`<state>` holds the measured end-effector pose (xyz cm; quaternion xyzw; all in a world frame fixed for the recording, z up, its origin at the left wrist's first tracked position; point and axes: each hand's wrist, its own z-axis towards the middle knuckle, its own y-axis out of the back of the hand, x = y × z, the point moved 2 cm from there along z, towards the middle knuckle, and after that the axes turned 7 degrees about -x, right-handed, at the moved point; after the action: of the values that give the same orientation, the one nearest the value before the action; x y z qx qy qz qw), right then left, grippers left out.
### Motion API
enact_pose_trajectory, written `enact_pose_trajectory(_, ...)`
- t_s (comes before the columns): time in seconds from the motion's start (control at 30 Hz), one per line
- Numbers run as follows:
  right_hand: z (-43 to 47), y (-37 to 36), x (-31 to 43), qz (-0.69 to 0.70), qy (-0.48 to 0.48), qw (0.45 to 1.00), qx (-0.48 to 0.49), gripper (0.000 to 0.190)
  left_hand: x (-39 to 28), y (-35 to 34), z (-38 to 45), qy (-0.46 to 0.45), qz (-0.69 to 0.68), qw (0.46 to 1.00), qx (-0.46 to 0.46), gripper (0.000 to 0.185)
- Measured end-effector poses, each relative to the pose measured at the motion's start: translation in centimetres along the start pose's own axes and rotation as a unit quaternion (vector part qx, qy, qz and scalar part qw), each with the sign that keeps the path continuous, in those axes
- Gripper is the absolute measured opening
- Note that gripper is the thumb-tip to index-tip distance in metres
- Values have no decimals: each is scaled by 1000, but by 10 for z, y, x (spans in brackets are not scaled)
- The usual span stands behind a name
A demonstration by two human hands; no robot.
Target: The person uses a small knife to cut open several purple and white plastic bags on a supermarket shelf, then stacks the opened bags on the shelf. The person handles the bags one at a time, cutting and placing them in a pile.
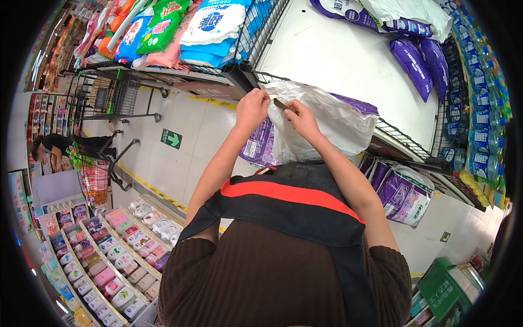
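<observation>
A large white plastic sack (327, 118) with purple sides leans against the near wire edge of a white display platform (314, 57). My left hand (253, 107) has its fingers closed on the sack's upper left corner. My right hand (301, 116) grips a small dark flat tool (281, 104), perhaps a knife; its tip lies over the white plastic beside my left hand. Purple packets (412, 67) and another white and purple sack (408, 22) rest at the platform's far right.
Bagged detergent (214, 32) fills the wire-sided bin at the upper left. Bottled drinks (484, 118) stand at the right. Another purple sack (402, 196) is on the floor. Shopping carts (122, 98), a bending person (61, 149) and bottle shelves (118, 253) are at the left.
</observation>
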<state>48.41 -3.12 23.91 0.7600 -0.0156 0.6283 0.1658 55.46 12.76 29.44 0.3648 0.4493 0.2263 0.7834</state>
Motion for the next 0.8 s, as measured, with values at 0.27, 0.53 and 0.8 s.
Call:
enact_pose_trajectory(0.27,2,1,-1,5,7,1000,28,16,6,-8,-5,73,-79,994,-31,6)
enact_pose_trajectory(0.53,4,-2,-1,33,27,999,25,15,6,-9,-6,44,-92,994,-30,6)
enact_pose_trajectory(0.8,1,-2,6,-80,126,986,-69,15,4,-13,-5,38,-111,992,-43,6)
